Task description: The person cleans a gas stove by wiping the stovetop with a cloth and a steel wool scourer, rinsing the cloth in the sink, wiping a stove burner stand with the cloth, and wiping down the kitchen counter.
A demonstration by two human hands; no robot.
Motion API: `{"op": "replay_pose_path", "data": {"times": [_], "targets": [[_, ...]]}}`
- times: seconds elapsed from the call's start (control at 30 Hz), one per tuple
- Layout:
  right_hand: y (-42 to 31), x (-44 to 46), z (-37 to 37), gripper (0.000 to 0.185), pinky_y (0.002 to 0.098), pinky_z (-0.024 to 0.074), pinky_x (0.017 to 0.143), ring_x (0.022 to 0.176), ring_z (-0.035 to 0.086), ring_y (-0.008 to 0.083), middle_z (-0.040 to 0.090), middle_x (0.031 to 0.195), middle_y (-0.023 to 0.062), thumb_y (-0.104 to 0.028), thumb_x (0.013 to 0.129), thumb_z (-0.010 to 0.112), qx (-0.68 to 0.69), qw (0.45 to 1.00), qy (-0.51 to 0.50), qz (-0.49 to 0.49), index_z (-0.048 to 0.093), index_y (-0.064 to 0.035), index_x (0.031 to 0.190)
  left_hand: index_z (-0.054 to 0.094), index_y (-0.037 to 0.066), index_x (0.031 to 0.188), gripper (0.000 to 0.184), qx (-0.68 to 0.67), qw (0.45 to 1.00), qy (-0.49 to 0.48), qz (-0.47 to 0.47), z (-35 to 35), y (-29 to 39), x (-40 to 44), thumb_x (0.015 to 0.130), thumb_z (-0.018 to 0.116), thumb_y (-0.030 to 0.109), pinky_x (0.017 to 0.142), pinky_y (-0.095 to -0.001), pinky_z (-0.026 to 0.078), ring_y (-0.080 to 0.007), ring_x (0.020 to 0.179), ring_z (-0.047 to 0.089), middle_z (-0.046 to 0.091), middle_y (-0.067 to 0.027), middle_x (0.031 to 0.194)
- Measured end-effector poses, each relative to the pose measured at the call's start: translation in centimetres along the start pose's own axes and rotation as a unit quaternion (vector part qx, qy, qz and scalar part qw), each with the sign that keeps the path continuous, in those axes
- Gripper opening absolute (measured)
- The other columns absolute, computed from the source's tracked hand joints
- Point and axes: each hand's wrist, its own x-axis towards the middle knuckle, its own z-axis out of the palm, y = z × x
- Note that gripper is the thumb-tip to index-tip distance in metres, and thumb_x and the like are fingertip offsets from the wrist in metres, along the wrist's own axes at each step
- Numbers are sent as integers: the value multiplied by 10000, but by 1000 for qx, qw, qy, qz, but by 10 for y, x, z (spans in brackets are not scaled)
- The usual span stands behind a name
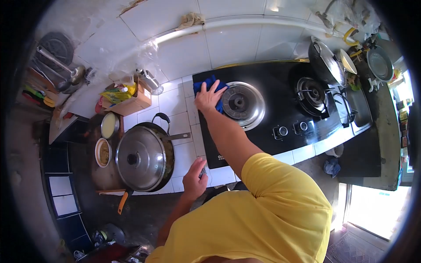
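My right hand point(208, 97) presses a blue cloth point(200, 85) onto the far left corner of a black gas cooktop point(276, 98), its fingers spread over the fabric. Right beside the cloth is the shiny round metal plate of the left burner point(258, 107). My left hand point(194, 179) hangs low near the counter's front edge with its fingers curled. A small dark greyish thing shows at those fingers, too unclear to name. To the left of that hand stands a large lidded wok point(140, 158).
The right burner point(312, 94) has its pan support on. A wok point(326, 61) leans behind it. A cardboard box point(138, 103), a bowl of pale liquid point(109, 126) and a bowl of food point(103, 152) stand left. An orange-tipped handle point(124, 202) juts past the counter edge.
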Motion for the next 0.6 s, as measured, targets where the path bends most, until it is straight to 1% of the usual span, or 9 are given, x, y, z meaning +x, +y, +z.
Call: {"op": "replay_pose_path", "data": {"times": [0.07, 0.13, 0.2, 0.27, 0.4, 0.43, 0.47, 0.5, 0.6], "targets": [[-2, 19, 5, 491, 646, 71, 989, 1237, -8, 580, 71, 1429, 239, -365, 835, 451, 38, 998, 7, 41, 391, -211, 1297, 545, 56, 1120, 437, 7, 1000, 9, -1, -5, -1, -6, 685, 534, 19, 885, -344, 431, -316, 1074, 522, 528, -178, 1170], [3, 27, 13, 473, 655, 108, 971, 1238, 10, 574, 101, 1416, 250, -353, 820, 485, 62, 997, 36, 0, 424, -192, 1261, 550, 47, 1110, 431, 12, 1000, 15, -2, -12, -6, -10, 681, 531, 14, 885, -343, 431, -320, 1067, 526, 531, -184, 1163], [10, 24, 29, 465, 675, 139, 935, 1219, 69, 580, 135, 1398, 254, -348, 790, 534, 97, 990, 88, -51, 448, -193, 1219, 559, 36, 1093, 417, 5, 1000, 25, 0, -14, -10, -16, 678, 529, 9, 887, -343, 430, -325, 1058, 532, 538, -192, 1150], [16, 6, 40, 436, 662, 199, 921, 1204, 152, 548, 215, 1366, 242, -345, 788, 531, 57, 985, 117, -116, 473, -214, 1200, 563, 31, 1088, 403, -4, 1000, 17, -14, -13, -17, -19, 687, 530, 15, 899, -351, 421, -323, 1081, 520, 544, -194, 1142], [34, -45, 24, 404, 599, 253, 933, 1195, 235, 477, 246, 1357, 221, -342, 781, 517, 91, 967, 69, -229, 509, -221, 1167, 573, 26, 1085, 389, -6, 1000, -12, 28, -14, -17, -6, 698, 537, 36, 898, -353, 416, -328, 1070, 525, 547, -197, 1136], [40, -56, 12, 407, 571, 257, 950, 1209, 246, 449, 255, 1354, 222, -348, 785, 514, 81, 966, 39, -244, 511, -220, 1171, 575, 23, 1080, 383, -39, 999, -25, 7, -14, -14, -3, 699, 535, 36, 891, -350, 419, -329, 1053, 534, 548, -197, 1131], [48, -68, 5, 390, 542, 263, 960, 1207, 247, 453, 234, 1355, 235, -354, 788, 511, 79, 961, 26, -264, 525, -205, 1147, 577, 20, 1075, 377, -70, 997, -38, -14, -12, -11, 3, 701, 533, 35, 884, -348, 422, -329, 1037, 542, 550, -198, 1127], [55, -79, 1, 404, 519, 260, 973, 1216, 253, 441, 221, 1366, 236, -368, 788, 513, 78, 961, 26, -265, 527, -209, 1159, 580, 14, 1066, 370, -42, 997, -25, 54, -13, -3, 10, 700, 527, 32, 876, -345, 425, -329, 1011, 553, 553, -200, 1116], [82, -107, -16, 433, 464, 250, 1000, 1242, 271, 382, 211, 1387, 236, -406, 800, 507, 72, 960, 8, -270, 526, -219, 1190, 580, -4, 1056, 376, -30, 996, -34, 83, -7, 4, 24, 688, 508, 16, 884, -356, 422, -338, 1032, 540, 545, -202, 1134]]}}
